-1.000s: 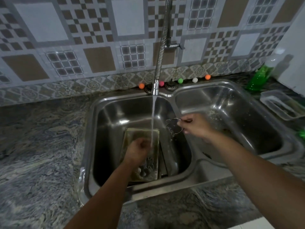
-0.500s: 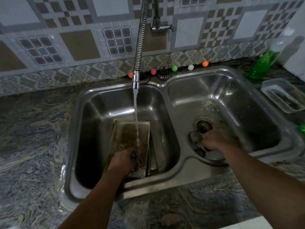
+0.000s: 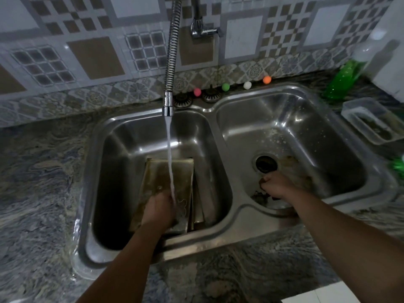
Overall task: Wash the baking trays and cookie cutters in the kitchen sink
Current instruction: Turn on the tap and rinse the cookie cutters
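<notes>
Two bowls make up the sink, and the dirty baking trays sit in the left one. They lean up on the near wall, so their long side runs from the person toward the back wall. More trays are stacked just to the right of the top one.

Water falls from the tap onto the top tray and onto the left hand. That hand rests on the near end of the tray. Its fingers look bent over something small there, maybe a cookie cutter, but the water hides it, so I cannot tell what it holds.

The right hand is down in the right bowl, near the drain. Its fingers are curled around something small and dark. I cannot tell what that is. Other small dark bits lie just beside it on the bowl floor.

So the trays are right under the left hand and well off to the left of the right hand. I think the left hand will scrub next, moving along the tray's long side toward the back wall.

A green soap bottle stands at the far right, with a clear box near it. Little colored balls sit along the back rim.
</notes>
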